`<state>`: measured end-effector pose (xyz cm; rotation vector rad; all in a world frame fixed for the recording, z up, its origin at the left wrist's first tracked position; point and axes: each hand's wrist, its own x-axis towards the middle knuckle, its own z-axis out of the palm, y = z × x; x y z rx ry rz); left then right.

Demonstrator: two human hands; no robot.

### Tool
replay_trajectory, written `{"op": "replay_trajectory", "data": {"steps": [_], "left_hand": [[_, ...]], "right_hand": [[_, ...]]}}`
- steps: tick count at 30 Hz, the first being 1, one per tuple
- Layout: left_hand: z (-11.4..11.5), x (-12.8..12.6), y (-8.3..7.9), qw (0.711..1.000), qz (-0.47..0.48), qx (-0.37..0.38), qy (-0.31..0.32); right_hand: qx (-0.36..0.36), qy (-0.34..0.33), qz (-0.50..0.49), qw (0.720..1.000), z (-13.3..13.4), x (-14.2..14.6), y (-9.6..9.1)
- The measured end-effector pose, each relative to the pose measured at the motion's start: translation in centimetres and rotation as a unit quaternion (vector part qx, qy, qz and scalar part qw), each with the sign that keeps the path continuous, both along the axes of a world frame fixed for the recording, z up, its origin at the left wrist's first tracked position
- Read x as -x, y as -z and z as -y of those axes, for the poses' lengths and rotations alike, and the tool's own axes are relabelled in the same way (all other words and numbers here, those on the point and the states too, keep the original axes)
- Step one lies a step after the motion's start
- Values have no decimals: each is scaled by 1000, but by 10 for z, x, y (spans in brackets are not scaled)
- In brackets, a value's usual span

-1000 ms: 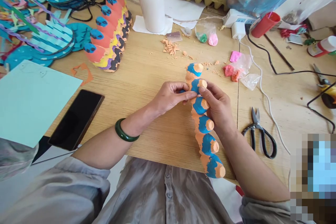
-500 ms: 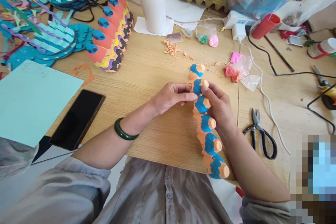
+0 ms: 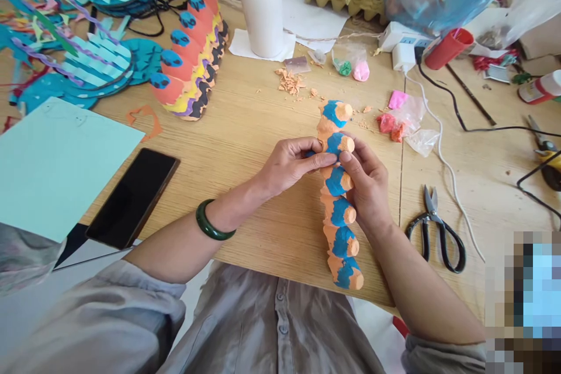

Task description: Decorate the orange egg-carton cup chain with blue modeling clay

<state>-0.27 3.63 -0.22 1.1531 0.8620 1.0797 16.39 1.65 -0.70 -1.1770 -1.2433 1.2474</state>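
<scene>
A long strip of egg-carton cups [image 3: 338, 210], orange with blue bands, lies lengthwise over the wooden table [image 3: 254, 128] in front of me. My left hand [image 3: 291, 162] pinches the second cup from the far end, fingers closed on its left side. My right hand [image 3: 367, 184] wraps the strip from the right, thumb pressed on the same cup. A green bangle sits on my left wrist. The strip's near end hangs past the table edge above my lap.
Black scissors [image 3: 436, 231] lie right of my right arm. A black phone [image 3: 134, 196] and a pale green sheet [image 3: 56, 163] lie left. Painted carton strips [image 3: 190, 47], a white bottle [image 3: 262, 6], clay lumps in bags [image 3: 397, 120], cables and a power strip [image 3: 401, 41] fill the far side.
The strip's near end has swung left and its far end risen slightly. Both hands keep their grip on the second cup; the view shifted a little.
</scene>
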Motion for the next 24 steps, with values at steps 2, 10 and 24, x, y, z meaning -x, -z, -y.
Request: {"op": "replay_trajectory", "data": {"steps": [2,10,24], "left_hand": [[0,1,1,1000,3,3,7],[-3,7,6,997,54,35,49],[-5,8,2,985,123,110,58]], "right_hand": [[-6,-2,-8,1000,0,0,1],[-8,-14,-95,995,-2,2,3],[9,-10,-85,996,-2,1,1]]}}
